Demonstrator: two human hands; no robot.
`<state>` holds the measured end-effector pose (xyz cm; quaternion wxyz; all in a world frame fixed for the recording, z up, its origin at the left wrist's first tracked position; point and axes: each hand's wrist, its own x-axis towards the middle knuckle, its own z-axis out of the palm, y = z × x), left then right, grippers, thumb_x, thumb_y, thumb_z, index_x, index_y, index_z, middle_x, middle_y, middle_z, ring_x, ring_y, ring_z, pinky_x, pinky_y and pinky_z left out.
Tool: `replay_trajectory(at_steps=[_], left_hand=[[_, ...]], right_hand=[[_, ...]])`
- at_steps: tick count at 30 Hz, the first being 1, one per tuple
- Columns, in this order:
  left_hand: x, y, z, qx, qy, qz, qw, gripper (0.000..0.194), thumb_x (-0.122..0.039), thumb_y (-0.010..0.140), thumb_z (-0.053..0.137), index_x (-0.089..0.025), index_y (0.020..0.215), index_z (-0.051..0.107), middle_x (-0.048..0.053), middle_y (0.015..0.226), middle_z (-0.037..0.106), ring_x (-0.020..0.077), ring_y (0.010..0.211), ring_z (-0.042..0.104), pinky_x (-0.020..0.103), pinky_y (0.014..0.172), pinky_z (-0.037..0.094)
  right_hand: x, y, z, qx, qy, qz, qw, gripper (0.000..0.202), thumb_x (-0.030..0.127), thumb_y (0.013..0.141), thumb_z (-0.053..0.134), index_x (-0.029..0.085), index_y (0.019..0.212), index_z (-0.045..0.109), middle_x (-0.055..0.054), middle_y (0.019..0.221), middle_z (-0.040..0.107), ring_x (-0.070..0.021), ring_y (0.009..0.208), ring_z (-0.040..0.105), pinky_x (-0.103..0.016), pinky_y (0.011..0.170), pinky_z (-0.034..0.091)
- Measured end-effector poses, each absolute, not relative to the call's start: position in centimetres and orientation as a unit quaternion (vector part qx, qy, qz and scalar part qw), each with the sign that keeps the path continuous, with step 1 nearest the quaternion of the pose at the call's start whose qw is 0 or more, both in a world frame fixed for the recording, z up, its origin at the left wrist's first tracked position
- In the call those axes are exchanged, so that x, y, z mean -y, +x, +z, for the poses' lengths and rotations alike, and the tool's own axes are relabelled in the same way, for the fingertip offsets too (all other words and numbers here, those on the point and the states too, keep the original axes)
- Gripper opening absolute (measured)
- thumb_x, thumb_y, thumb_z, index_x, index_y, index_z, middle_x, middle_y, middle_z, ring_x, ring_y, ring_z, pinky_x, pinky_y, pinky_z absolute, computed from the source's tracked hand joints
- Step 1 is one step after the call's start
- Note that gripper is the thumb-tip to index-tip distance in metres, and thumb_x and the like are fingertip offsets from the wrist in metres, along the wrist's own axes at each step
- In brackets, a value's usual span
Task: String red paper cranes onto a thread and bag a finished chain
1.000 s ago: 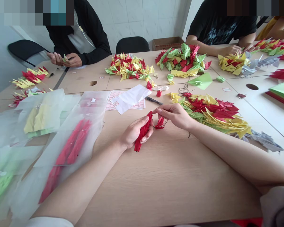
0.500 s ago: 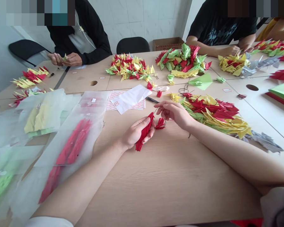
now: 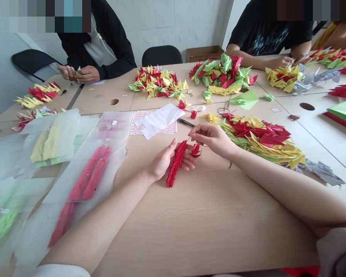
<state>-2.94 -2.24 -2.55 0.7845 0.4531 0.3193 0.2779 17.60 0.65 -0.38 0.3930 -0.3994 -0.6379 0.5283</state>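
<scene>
A strand of folded red paper pieces (image 3: pixel 177 163), stacked tightly, lies slanted across the palm of my left hand (image 3: pixel 162 161). That hand is open, palm up, with the thumb raised and the fingers stretched out beneath the strand. My right hand (image 3: pixel 209 138) pinches a thin dark thread (image 3: pixel 189 139) at the strand's upper end, thumb against the forefinger. Close below it, just past my left fingertips, is a small red folded paper bunch (image 3: pixel 195 150) with dark thread about it. Whether a needle is on the thread I cannot tell.
Clear plastic bags (image 3: pixel 83 173) with red, yellow and green strands cover the left side. A colourful paper pile (image 3: pixel 262 134) lies beside my right forearm. Ahead are a white paper slip (image 3: pixel 160 121), a black pen (image 3: pixel 186 122) and more paper heaps (image 3: pixel 158 81). Two people sit opposite.
My left hand has opened from its grip round the red strand; the thumb has lifted and the fingers have straightened. My right hand stays in nearly the same place, pinching the thread.
</scene>
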Motion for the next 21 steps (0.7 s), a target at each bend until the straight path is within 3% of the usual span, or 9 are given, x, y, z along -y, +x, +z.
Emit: replay_trajectory(at_steps=[4,8,11,14,16,21], left_hand=[[2.2,-3.3,-1.9,-0.368,0.476,0.3,0.74,0.064,-0.066,0.09,0.043,-0.012,0.12,0.059,0.015,0.099,0.072,0.0208,0.08,0.07,0.03,0.069,0.052],[1.9,-3.8,-1.1,-0.423,0.539,0.237,0.689,0.057,-0.06,0.087,0.055,-0.014,0.121,0.056,0.011,0.091,0.071,0.0177,0.069,0.067,0.027,0.062,0.049],[1.6,-4.4,-0.1,-0.484,0.643,0.215,0.553,0.055,-0.059,0.085,0.059,-0.016,0.119,0.059,0.01,0.093,0.071,0.0215,0.084,0.067,0.032,0.076,0.05],[1.8,-5.3,1.7,-0.538,0.72,0.214,0.383,0.054,-0.059,0.083,0.061,-0.02,0.12,0.062,0.011,0.118,0.067,0.0258,0.104,0.063,0.035,0.09,0.046],[2.2,-6.1,3.2,-0.548,0.758,0.166,0.313,0.055,-0.059,0.083,0.061,-0.023,0.125,0.061,0.01,0.126,0.064,0.028,0.109,0.061,0.037,0.092,0.045],[3.5,-7.9,5.2,-0.557,0.8,0.022,0.223,0.05,-0.056,0.078,0.066,-0.023,0.116,0.065,0.008,0.121,0.065,0.0303,0.108,0.061,0.035,0.088,0.045]], right_hand=[[-1.0,17.9,-0.7,0.663,-0.404,0.489,0.398,0.029,0.037,0.09,0.057,0.013,0.101,0.069,-0.003,0.077,0.064,-0.0081,0.056,0.045,-0.023,0.052,0.036],[-1.3,18.3,-0.3,0.688,-0.441,0.43,0.385,0.026,0.025,0.091,0.047,0.015,0.101,0.068,-0.001,0.072,0.062,-0.0084,0.053,0.043,-0.023,0.052,0.036],[-1.2,18.6,0.6,0.732,-0.487,0.386,0.28,0.024,0.016,0.087,0.046,0.017,0.102,0.065,0.0,0.067,0.064,-0.0114,0.057,0.052,-0.023,0.055,0.038],[-0.4,18.7,1.4,0.806,-0.51,0.28,0.104,0.023,0.014,0.085,0.05,0.02,0.101,0.066,-0.004,0.071,0.068,-0.0168,0.064,0.059,-0.026,0.057,0.036],[0.4,18.6,1.7,0.832,-0.525,0.176,0.035,0.019,0.02,0.089,0.049,0.02,0.095,0.067,-0.009,0.076,0.069,-0.0205,0.065,0.061,-0.029,0.056,0.034],[1.6,18.2,2.1,0.852,-0.522,0.031,0.03,0.024,0.027,0.093,0.051,0.014,0.084,0.07,-0.019,0.095,0.066,-0.0328,0.092,0.06,-0.035,0.063,0.04]])
